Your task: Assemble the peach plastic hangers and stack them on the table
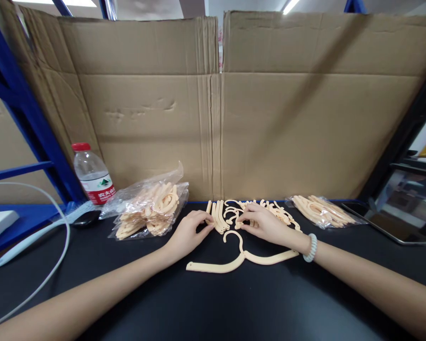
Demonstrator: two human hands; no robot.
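Note:
My left hand (190, 229) rests on the black table with its fingers curled, the fingertips touching a loose pile of cream plastic hanger parts (222, 213). On the other side of that pile, my right hand (262, 222), with a pale bracelet at the wrist, pinches a small hook piece. One whole cream hanger (230, 263) lies flat just in front of both hands, its hook pointing toward the pile.
A clear bag of hanger parts (149, 206) lies at the left, another bag (323, 210) at the right. A water bottle (92, 175) stands by the blue frame. Cardboard sheets (213, 104) wall off the back. A tablet (394, 222) lies far right, white cables (39, 232) left.

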